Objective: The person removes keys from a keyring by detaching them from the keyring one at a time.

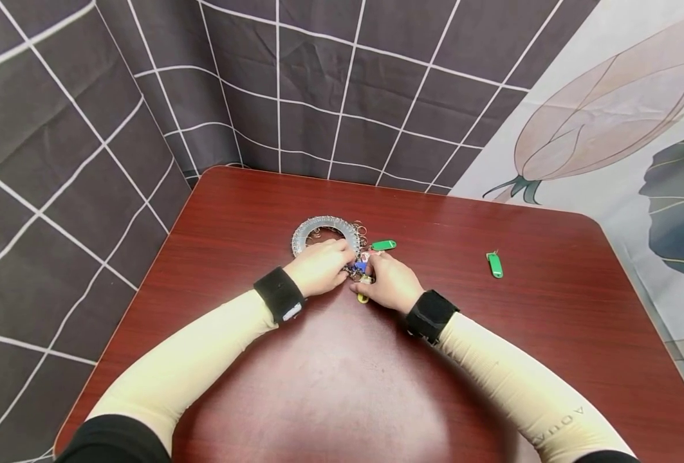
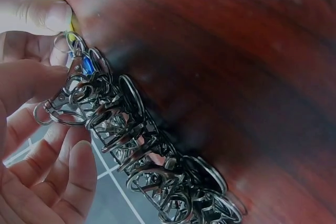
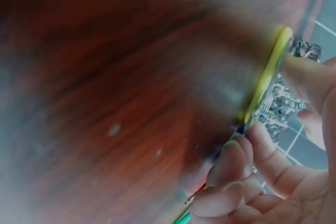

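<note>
A round, pale see-through hoop [image 1: 298, 239] hung with many metal rings and clasps lies near the middle of the table. My left hand [image 1: 321, 267] is over its near right side, thumb and fingers pinching a metal clasp [image 2: 76, 69] among the crowded split rings [image 2: 152, 177]. Close beside it, my right hand [image 1: 396, 283] pinches a yellow key tag [image 3: 268, 77] between thumb and fingers. A blue key tag [image 1: 361, 265] shows between the two hands, partly covered by the fingers. A green key tag [image 1: 384, 245] sticks out just beyond the right hand.
Farther right, another green key tag [image 1: 495, 265] lies alone on the reddish-brown table [image 1: 249, 212]. Dark grid-patterned cloth [image 1: 313, 77] hangs behind and to the left, with a pale flower-printed one at the right.
</note>
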Motion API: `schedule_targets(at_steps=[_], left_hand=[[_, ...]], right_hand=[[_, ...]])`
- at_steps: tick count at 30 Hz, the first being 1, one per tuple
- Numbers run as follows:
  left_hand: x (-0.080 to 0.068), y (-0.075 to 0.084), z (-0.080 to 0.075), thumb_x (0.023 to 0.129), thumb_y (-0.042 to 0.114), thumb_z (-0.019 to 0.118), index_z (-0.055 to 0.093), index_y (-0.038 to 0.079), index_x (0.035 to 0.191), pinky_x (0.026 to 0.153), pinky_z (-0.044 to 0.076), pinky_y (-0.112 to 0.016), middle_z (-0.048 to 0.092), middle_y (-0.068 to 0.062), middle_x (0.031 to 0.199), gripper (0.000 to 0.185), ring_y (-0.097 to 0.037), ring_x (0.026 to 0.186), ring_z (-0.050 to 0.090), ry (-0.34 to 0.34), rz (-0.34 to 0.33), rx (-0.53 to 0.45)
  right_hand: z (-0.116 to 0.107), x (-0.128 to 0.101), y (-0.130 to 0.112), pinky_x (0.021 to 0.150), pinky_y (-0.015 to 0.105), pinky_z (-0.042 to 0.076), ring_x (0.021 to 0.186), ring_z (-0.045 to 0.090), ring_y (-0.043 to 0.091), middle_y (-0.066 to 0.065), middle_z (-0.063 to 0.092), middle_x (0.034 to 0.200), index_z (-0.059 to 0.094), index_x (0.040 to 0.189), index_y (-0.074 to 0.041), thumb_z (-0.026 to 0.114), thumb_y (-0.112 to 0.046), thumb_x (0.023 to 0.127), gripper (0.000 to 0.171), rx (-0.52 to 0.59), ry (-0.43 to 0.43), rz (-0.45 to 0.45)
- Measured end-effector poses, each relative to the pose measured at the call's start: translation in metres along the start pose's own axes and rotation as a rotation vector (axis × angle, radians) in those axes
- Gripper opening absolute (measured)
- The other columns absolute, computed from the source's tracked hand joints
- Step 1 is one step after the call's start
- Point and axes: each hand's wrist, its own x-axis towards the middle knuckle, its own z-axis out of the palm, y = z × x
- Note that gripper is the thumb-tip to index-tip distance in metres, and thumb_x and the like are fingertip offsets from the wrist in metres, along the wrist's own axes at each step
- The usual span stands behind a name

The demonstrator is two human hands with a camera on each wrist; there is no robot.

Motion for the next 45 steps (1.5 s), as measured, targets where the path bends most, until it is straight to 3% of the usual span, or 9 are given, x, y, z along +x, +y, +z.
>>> schedule_targets(at_steps=[9, 14, 20, 35, 45], left_hand=[[0.000, -0.001, 0.003, 0.086, 0.017, 0.068, 0.064, 0.012, 0.094, 0.075, 0.050, -0.037, 0.054, -0.005, 0.093, 0.011, -0.024, 0.090, 0.057, 0.017, -0.009, -0.003], [-0.001, -0.002, 0.004, 0.086, 0.017, 0.068, 0.063, 0.011, 0.093, 0.074, 0.050, -0.037, 0.054, -0.005, 0.093, 0.011, -0.024, 0.091, 0.058, 0.018, -0.020, -0.011], [-0.002, -0.001, 0.005, 0.087, 0.018, 0.068, 0.062, 0.011, 0.097, 0.074, 0.051, -0.037, 0.054, -0.005, 0.093, 0.013, -0.023, 0.090, 0.058, 0.011, -0.039, -0.003], [-0.001, 0.001, 0.005, 0.088, 0.021, 0.067, 0.062, 0.012, 0.093, 0.075, 0.050, -0.036, 0.053, -0.003, 0.090, 0.012, -0.022, 0.087, 0.058, 0.029, -0.044, -0.020], [0.017, 0.007, 0.001, 0.088, 0.024, 0.064, 0.065, 0.011, 0.106, 0.081, 0.049, -0.035, 0.057, -0.004, 0.098, 0.023, -0.022, 0.094, 0.059, -0.017, -0.053, -0.033]], right_hand=[[-0.004, 0.001, 0.003, 0.062, 0.032, 0.043, 0.066, 0.052, 0.016, 0.002, 0.057, 0.076, 0.058, 0.079, -0.010, 0.077, -0.030, 0.082, 0.027, 0.087, -0.056, 0.013], [-0.004, 0.001, 0.005, 0.063, 0.032, 0.044, 0.067, 0.053, 0.015, 0.001, 0.057, 0.075, 0.058, 0.084, -0.008, 0.075, -0.021, 0.085, 0.021, 0.111, -0.078, 0.026], [-0.005, 0.000, 0.009, 0.062, 0.031, 0.043, 0.065, 0.052, 0.015, 0.001, 0.056, 0.073, 0.056, 0.088, -0.007, 0.073, -0.021, 0.087, 0.021, 0.114, -0.099, 0.060], [-0.006, -0.006, 0.014, 0.066, 0.033, 0.042, 0.068, 0.050, 0.016, 0.001, 0.053, 0.073, 0.056, 0.077, -0.010, 0.071, -0.016, 0.086, 0.019, 0.082, -0.041, -0.009], [-0.005, -0.005, 0.014, 0.055, 0.029, 0.038, 0.057, 0.047, 0.014, 0.000, 0.051, 0.065, 0.054, 0.076, -0.010, 0.070, -0.011, 0.084, 0.018, 0.114, 0.001, -0.027]])
